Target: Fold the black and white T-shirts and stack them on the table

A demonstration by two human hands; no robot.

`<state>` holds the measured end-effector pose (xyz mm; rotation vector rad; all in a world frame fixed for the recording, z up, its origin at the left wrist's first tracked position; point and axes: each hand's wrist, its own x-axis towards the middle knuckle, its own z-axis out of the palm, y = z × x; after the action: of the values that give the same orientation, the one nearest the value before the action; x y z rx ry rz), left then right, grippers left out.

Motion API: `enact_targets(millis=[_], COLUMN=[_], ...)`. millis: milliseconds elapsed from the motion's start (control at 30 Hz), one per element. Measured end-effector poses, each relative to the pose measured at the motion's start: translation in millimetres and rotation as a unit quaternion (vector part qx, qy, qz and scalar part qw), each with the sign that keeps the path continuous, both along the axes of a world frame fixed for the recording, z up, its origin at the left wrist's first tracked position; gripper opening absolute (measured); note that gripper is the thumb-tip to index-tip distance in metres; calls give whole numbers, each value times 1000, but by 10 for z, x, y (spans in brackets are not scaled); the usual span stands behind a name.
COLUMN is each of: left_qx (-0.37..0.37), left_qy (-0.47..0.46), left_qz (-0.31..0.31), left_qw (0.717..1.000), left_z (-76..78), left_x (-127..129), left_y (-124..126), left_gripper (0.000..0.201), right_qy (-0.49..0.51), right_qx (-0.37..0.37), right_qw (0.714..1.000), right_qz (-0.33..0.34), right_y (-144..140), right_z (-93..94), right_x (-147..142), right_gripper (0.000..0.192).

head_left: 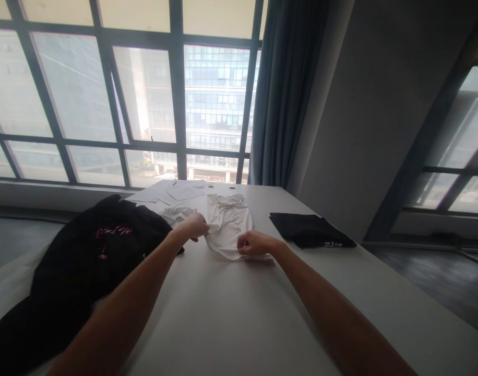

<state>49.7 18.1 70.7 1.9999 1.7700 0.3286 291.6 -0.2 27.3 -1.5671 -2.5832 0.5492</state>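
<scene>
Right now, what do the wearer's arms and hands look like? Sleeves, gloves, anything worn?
Both forearms are bare up to the frame edge: no sleeves in view. The left hand and right hand have no gloves. No watch, bracelet or ring is visible on either wrist or hand, though the backlight from the windows leaves the arms dim, so small items could be missed.
</scene>
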Motion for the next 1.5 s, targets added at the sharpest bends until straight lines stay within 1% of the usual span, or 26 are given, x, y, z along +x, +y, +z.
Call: enact_targets(millis=[67,100,133,200,267,333,400,500,533,633,667,733,767,833,933,967,1000,1067,1133,1167,1200,1267,1333,1400,1500], left_qx=[-11,-17,-21,-27,-30,-28,-16,-9,-11,-21,-22,-18,-14,-2,10,5,-6,-37,-61,-65,-66,-68,-81,-100,-112], left_qy=[-12,-18,-21,-15,-1,8,11,15,16,17,18,24,29,38,49,51,52,47,40,40,42,52,64,74,86], left_qz=[5,7,7,5,3,9,17,27,27,27,28,35,41,52,54,50,43,20,-3,-12,-18,-29,-46,-64,-91], left_qw=[1000,1000,1000,1000,1000,1000,1000,999,999,999,999,999,999,998,997,997,998,998,997,997,997,996,994,990,986], left_z=[6,3,-2,-13,-22,-26,-30,-34,-35,-31,-28,-23,-22,-23,-25,-22,-15,10,50,74,97,141,171,188,195], left_x=[-3,-6,-9,-19,-31,-46,-60,-78,-82,-91,-94,-107,-116,-142,-175,-178,-175,-149,-100,-72,-45,-3,11,-7,-65], left_y=[-8,-11,-13,-17,-17,-10,3,16,14,-3,-8,-5,2,24,44,38,25,-22,-90,-128,-166,-238,-294,-326,-333], left_gripper=[22,20,18,14,13,14,16,19,20,22,21,18,17,16,16,15,14,12,11,11,12,14,16,20,24], right_qy=[7,4,-3,-11,-7,-2,-2,-5,-6,-17,-20,-19,-14,1,32,50,73,123,159,168,174,185,210,245,278], right_qx=[26,33,39,59,69,56,42,47,52,73,71,46,21,-57,-180,-202,-205,-162,-95,-71,-62,-77,-111,-144,-177], right_qw=[1000,999,999,998,997,998,999,999,998,996,996,998,999,997,979,973,971,977,983,983,982,975,963,949,935], right_qz=[11,17,21,22,23,25,14,22,32,45,41,36,36,50,90,96,95,65,11,-19,-47,-95,-128,-138,-132], right_y=[-13,-18,-22,-23,-19,-20,-32,-63,-72,-87,-88,-90,-93,-105,-127,-129,-123,-84,-1,56,121,265,414,557,758], right_z=[-33,-53,-73,-100,-102,-80,-53,-47,-56,-80,-76,-43,-17,40,94,95,88,54,8,-15,-36,-66,-83,-98,-134], right_x=[-20,-37,-57,-95,-121,-132,-138,-149,-154,-174,-181,-197,-206,-223,-231,-229,-226,-230,-264,-298,-342,-457,-589,-716,-872], right_gripper=[44,46,41,21,11,11,16,32,31,10,9,12,13,13,15,19,24,33,38,39,40,38,35,35,33])
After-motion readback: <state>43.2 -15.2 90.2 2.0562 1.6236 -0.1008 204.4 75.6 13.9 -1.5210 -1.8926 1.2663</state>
